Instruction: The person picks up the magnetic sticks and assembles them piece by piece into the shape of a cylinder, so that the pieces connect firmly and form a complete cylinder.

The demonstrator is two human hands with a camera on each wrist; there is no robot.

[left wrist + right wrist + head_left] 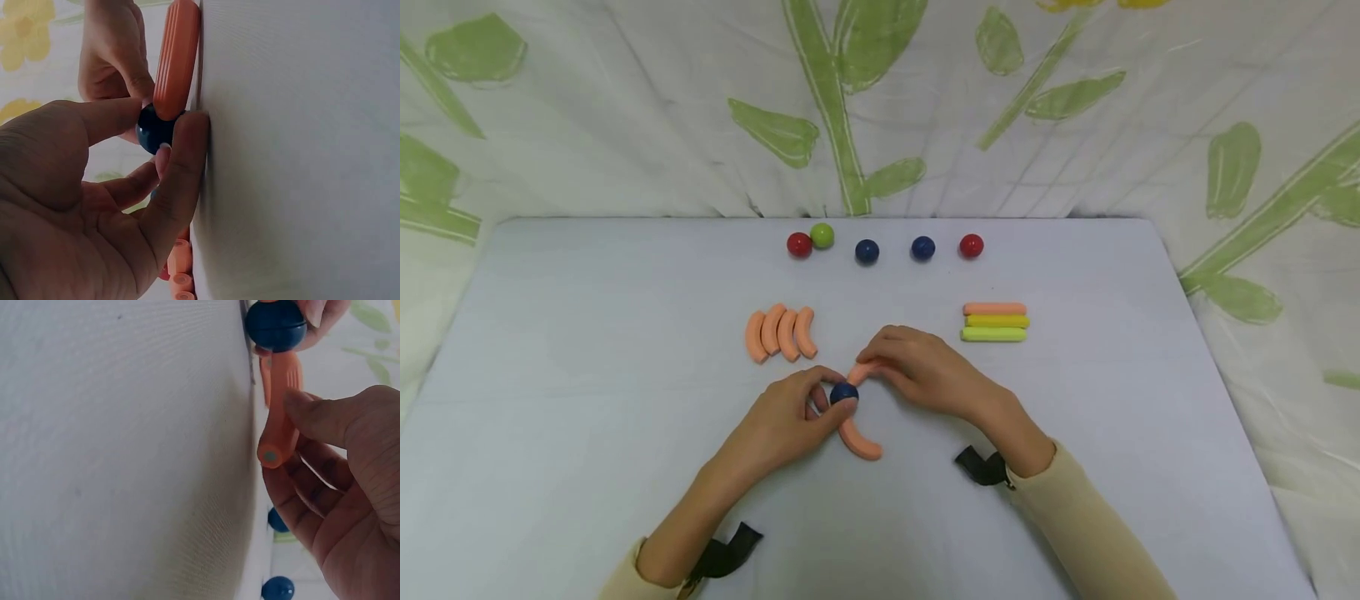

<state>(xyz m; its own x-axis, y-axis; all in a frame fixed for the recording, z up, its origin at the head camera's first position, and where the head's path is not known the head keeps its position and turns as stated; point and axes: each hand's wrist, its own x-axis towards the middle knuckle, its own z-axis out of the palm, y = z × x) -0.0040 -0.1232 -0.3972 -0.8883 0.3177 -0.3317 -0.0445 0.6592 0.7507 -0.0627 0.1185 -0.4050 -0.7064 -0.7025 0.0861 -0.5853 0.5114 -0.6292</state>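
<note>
My left hand (797, 412) pinches a dark blue ball (843, 393) between thumb and fingers, low over the table. From the ball's near side a curved orange stick (859, 442) runs toward me; its ribbed side shows in the left wrist view, where its end (174, 94) meets the ball. My right hand (925, 371) holds a second curved orange stick (284, 415) between thumb and fingers. One end of that stick is against the ball in the right wrist view, and its free end shows a small grey disc. In the head view the fingers hide much of it.
On the white table (587, 317), several curved orange sticks (786, 332) lie side by side left of the hands. Straight sticks, orange (995, 308), yellow (997, 321) and lime (993, 334), lie to the right. Red (972, 246), blue (923, 248) and green (822, 235) balls line the back.
</note>
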